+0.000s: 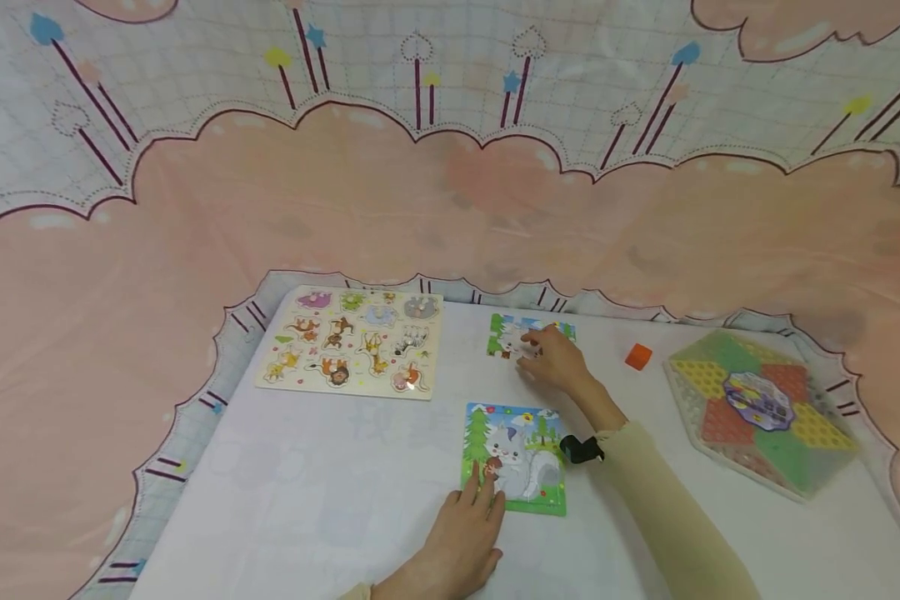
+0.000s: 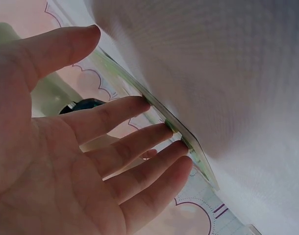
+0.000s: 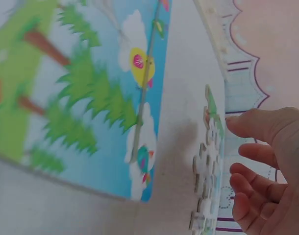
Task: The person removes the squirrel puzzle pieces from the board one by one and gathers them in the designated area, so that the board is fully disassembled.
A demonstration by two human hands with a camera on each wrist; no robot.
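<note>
A square squirrel jigsaw puzzle (image 1: pixel 523 458) lies on the white table in the head view. My left hand (image 1: pixel 461 529) rests on its lower left part with the fingers straight; in the left wrist view the fingertips (image 2: pixel 176 128) meet the board's edge. Beyond that puzzle, a group of jigsaw pieces (image 1: pixel 504 335) lies on the table, partly hidden by my right hand (image 1: pixel 558 365). In the right wrist view the right fingers are loosely bent, nothing shows between them, and the thumb tip is right at the pieces (image 3: pixel 211 132).
A wooden animal peg puzzle (image 1: pixel 360 385) lies at the back left. To the right are an orange block (image 1: pixel 638 357) and a hexagonal Chinese checkers board (image 1: pixel 757 400). Patterned cloth (image 1: pixel 390 217) hangs behind the table.
</note>
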